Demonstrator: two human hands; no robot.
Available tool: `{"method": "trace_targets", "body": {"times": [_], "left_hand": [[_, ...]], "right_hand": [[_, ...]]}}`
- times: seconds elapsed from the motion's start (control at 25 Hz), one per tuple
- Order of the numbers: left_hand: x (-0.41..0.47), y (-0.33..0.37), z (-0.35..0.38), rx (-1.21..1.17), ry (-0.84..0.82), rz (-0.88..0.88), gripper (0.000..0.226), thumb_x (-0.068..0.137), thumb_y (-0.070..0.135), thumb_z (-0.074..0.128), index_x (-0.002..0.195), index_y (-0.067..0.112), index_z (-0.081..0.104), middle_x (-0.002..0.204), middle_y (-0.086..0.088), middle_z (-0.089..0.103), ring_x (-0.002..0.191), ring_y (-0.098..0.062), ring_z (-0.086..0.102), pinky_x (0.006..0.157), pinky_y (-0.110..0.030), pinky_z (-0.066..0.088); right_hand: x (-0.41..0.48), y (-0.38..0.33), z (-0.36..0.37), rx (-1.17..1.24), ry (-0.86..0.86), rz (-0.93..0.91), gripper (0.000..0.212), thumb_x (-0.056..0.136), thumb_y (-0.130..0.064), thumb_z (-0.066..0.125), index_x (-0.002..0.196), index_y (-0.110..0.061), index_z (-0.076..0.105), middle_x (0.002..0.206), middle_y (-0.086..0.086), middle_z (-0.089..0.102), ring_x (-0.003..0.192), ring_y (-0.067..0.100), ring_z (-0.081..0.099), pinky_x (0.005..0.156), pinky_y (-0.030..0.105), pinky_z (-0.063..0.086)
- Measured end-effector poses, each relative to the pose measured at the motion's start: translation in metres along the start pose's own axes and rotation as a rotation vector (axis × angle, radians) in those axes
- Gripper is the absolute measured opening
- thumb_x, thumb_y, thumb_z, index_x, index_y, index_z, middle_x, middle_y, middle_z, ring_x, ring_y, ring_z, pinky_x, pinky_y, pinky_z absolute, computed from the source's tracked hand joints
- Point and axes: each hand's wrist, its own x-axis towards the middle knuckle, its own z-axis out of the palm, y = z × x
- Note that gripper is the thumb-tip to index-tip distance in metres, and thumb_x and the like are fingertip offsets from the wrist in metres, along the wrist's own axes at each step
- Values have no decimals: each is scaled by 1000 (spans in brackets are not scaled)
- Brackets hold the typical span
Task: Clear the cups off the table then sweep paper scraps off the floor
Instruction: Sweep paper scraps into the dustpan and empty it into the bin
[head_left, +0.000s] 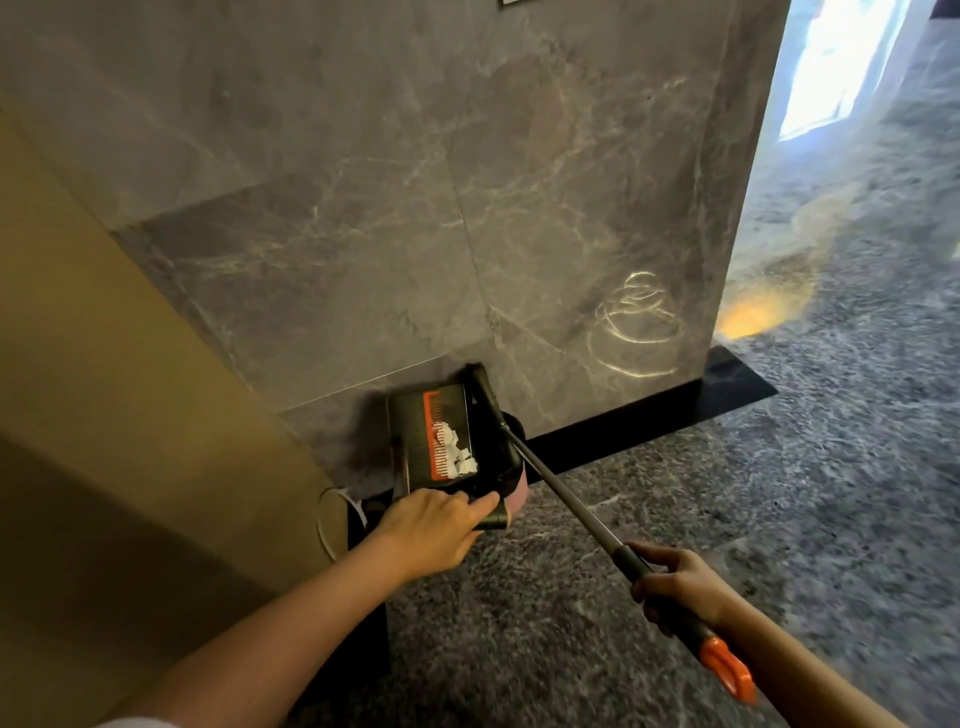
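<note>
step: emptying the sweep, we judge | paper scraps (457, 451) lie in the dustpan (436, 415) at the wall's foot; right hand (675, 584) wraps the handle (566, 506); left hand (431, 530) on the pan's near edge, pinching or pressing we cannot tell | next: tip steadily into the pink-lined bin (516, 492)
</note>
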Motion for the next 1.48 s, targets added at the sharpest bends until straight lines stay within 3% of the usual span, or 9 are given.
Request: {"method": "trace_targets", "body": {"times": [0.28,0.36,0.48,0.64,0.84,1.0,1.12,1.28,1.48], "left_hand": [[-1,11,5,40,-87,95,52,99,32,40,146,19,23,116,-15,58,95,-34,60,65,-35,34],[1,5,4,71,-64,92,52,99,33,39,147,19,22,115,-15,58,94,-34,60,64,-36,35],[-4,11,11,96,-171,190,53,100,31,36,148,19,18,118,-18,57,95,-37,59,68,-40,41],[-1,-4,9,38,-148,61,54,99,36,37,149,24,20,122,-11,56,102,-33,58,77,-42,44],[-4,-11,19,235,-205,259,54,99,25,34,150,20,15,121,-16,55,95,-37,60,64,-41,37],[-1,-16,19,195,-148,212,55,99,31,35,149,22,16,121,-12,56,95,-35,61,64,-39,39],[3,-19,14,34,-41,-14,56,98,43,37,149,29,20,118,-4,59,97,-28,62,71,-37,45],[1,-13,10,90,-87,120,54,99,37,35,149,26,18,118,-7,57,96,-29,60,70,-38,43],[-8,-27,8,73,-19,47,55,100,40,33,150,26,17,119,-3,57,97,-26,61,71,-36,45]], "right_hand": [[10,4,-3,51,-11,25,58,77,15,60,128,-13,53,55,8,63,40,21,55,35,23,43],[12,3,-5,70,-1,20,56,77,15,59,126,-12,53,53,7,63,39,20,56,35,23,43],[15,4,-5,100,3,22,55,78,15,58,126,-11,53,54,9,62,39,19,55,34,22,43],[16,6,-8,143,15,33,54,80,17,53,128,-7,51,60,15,57,37,19,54,33,22,42],[18,3,-9,91,9,21,54,80,17,52,129,-7,51,60,14,56,36,18,54,34,22,43],[19,3,-10,64,23,21,57,79,16,53,131,-7,49,62,14,58,38,18,55,35,22,42],[18,4,-9,1,18,6,61,78,14,55,134,-9,48,66,13,59,40,19,55,37,22,43],[22,5,-5,-41,6,3,64,79,13,54,138,-10,45,65,12,59,40,18,55,37,22,43],[21,8,-7,-81,7,-9,66,78,10,57,138,-14,45,71,12,62,44,18,57,40,23,44]]}}
